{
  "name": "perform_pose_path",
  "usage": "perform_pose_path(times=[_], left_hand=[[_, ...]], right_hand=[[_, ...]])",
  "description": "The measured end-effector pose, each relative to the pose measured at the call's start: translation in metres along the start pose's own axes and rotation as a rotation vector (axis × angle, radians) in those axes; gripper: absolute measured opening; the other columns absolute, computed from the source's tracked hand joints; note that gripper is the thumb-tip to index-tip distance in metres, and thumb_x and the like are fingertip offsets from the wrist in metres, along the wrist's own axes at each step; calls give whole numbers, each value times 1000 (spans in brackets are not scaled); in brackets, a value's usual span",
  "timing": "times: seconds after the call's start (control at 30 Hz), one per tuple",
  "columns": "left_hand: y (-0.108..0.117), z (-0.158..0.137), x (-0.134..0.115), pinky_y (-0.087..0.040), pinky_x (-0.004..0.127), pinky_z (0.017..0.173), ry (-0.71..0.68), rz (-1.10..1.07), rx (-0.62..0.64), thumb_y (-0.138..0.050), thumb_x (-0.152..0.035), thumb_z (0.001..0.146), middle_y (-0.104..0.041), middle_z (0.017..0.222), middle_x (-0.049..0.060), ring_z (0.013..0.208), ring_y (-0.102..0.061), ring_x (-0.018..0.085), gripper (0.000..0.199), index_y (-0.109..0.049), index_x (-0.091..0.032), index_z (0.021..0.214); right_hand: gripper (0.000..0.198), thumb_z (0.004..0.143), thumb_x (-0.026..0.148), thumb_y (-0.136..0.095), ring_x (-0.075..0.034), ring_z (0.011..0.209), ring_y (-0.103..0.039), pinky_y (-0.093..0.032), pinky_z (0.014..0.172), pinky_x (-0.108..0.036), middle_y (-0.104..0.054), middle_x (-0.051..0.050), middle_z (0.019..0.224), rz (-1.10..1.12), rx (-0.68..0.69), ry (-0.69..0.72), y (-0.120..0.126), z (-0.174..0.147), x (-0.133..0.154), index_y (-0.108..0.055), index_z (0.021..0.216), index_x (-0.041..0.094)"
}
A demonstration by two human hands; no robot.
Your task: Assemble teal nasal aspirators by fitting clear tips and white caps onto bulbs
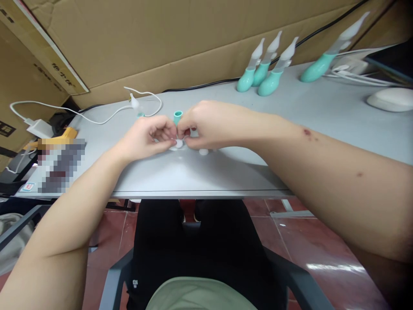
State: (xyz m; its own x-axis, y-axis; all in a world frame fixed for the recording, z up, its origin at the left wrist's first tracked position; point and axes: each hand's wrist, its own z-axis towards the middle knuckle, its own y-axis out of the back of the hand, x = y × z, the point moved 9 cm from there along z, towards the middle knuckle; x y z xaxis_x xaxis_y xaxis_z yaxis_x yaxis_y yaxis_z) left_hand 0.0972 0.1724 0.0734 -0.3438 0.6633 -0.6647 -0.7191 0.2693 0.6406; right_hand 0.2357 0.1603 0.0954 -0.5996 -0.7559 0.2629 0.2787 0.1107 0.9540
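Note:
My left hand (154,137) and my right hand (204,125) meet just above the desk, fingers bent and tips close together. At my left thumb and fingertips is a small white round part (178,144). My right thumb and fingers are pinched beside it; what they hold is hidden. Just behind my fingertips a teal rubber bulb (178,116) shows its open mouth upward, its lower part covered by my hands. Another white round piece (203,152) lies beneath my right hand. Behind my left hand stands a bulb nasal aspirator (135,103), mostly hidden.
Several teal aspirators with white tips (271,82) stand at the back right, one (318,69) apart from the others. A white mouse (390,99) lies far right. A white cable (106,116), charger (41,130) and yellow tool (66,135) are left. Cardboard (193,43) walls the back.

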Motion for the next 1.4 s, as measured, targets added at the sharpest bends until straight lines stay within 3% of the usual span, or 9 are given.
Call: perform_pose_path(times=[0.17, 0.33, 0.47, 0.63, 0.9, 1.0, 1.2, 1.4], left_hand=[[38, 2, 20, -75, 28, 82, 41, -96, -268, -102, -79, 79, -82, 92, 4, 82, -81, 9, 72, -69, -17, 98], [53, 3, 42, -78, 34, 87, 59, -74, -357, -95, -77, 88, -80, 99, 5, 90, -83, 12, 68, -64, -20, 108], [48, 4, 46, -79, 36, 89, 41, -55, -332, -88, -68, 97, -74, 97, 4, 96, -85, 13, 56, -61, -20, 109], [46, 6, 47, -80, 36, 91, 26, -84, -341, -85, -66, 98, -73, 98, 3, 99, -87, 13, 54, -59, -20, 108], [43, 7, 51, -81, 37, 94, 78, -56, -339, -83, -64, 102, -77, 104, 3, 106, -89, 13, 48, -61, -22, 112], [44, 7, 51, -81, 35, 93, 77, -145, -368, -92, -66, 94, -77, 100, 2, 100, -87, 12, 56, -61, -21, 106], [45, 12, 52, -80, 26, 87, -2, -300, -402, -103, -75, 79, -74, 89, -2, 87, -85, 7, 71, -62, -20, 98], [43, 13, 45, -79, 23, 86, -70, -345, -366, -107, -70, 78, -77, 88, -3, 86, -86, 6, 66, -70, -19, 98]], right_hand=[[16, 102, 8, -76, -24, 94, -76, -61, 92, -37, -84, -6, 101, 419, -317, 44, 28, -4, -10, -79, 97, 23], [20, 98, 8, -81, -29, 104, -85, -71, 98, -42, -88, -6, 113, 702, -525, -23, 32, 0, -27, -74, 96, 27], [15, 99, 18, -86, -32, 109, -87, -74, 102, -49, -90, -6, 116, 734, -559, -29, 24, 2, -30, -75, 99, 28], [17, 97, 13, -84, -31, 108, -87, -73, 102, -47, -88, -4, 103, 838, -598, 21, 25, -3, -26, -78, 92, 28], [19, 96, 11, -87, -28, 94, -83, -73, 95, -45, -87, -3, 96, 858, -613, -102, 22, 0, -32, -81, 91, 28], [21, 99, 9, -86, -28, 94, -84, -74, 95, -45, -89, -1, 98, 873, -596, -76, 17, 2, -31, -85, 91, 28], [39, 97, -11, -83, -17, 77, -77, -69, 78, -29, -83, 1, 82, 1080, -659, -27, 12, 6, -34, -89, 85, 25], [31, 102, -1, -96, -18, 80, -80, -72, 82, -28, -83, -2, 86, 1081, -621, -51, 7, 8, -36, -86, 87, 24]])
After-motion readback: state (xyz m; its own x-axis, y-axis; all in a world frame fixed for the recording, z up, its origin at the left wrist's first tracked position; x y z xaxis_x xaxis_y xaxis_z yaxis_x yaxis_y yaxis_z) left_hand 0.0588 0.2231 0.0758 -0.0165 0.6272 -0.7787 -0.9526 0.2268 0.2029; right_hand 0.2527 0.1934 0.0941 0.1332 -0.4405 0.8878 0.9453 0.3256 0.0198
